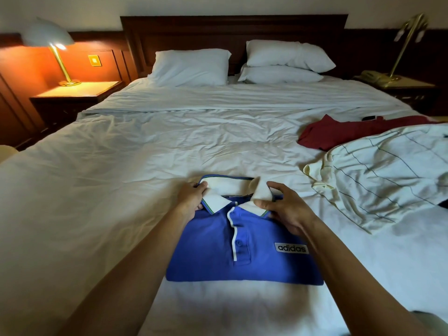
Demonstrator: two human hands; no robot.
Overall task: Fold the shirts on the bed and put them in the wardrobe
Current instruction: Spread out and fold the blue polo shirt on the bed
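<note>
A blue polo shirt (211,253) with a white collar lies folded into a rectangle on the white bed (121,178), front up, near the foot edge. My left hand (190,198) grips the left side of its collar. My right hand (286,207) holds the right collar tip, thumb on the collar and fingers curled over it. On the bed's right side lie two unfolded shirts: a cream one with thin dark stripes (378,175) and, partly under it, a dark red one (339,133).
Three white pillows (191,66) lean at the dark wooden headboard (232,30). A lit lamp (48,40) stands on the left nightstand (77,92); a brass lamp and telephone (372,76) are on the right one. A small dark object (368,118) lies by the red shirt.
</note>
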